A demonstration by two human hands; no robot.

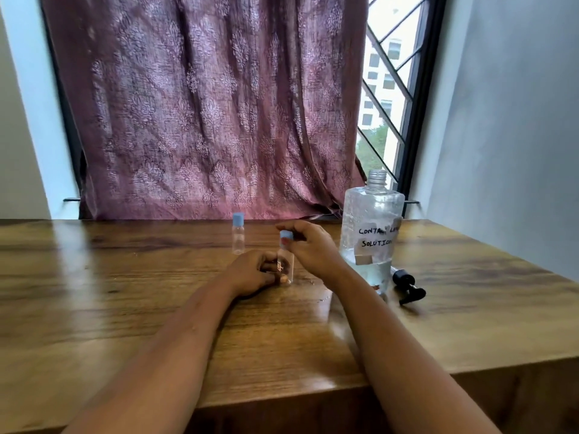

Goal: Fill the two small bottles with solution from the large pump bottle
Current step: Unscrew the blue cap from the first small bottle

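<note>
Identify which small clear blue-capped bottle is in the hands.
The nearer small clear bottle, held between left hand and right hand; the farther blue-capped bottle stands untouched.

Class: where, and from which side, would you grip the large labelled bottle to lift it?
Probably round its broad body, from the right, away from the right hand. The large bottle stands upright, open-necked, part full; its narrow threaded neck offers poor hold.

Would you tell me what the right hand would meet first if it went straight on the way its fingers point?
Probably the far small bottle, left of the right hand, though depth is unclear and it might pass in front.
</note>
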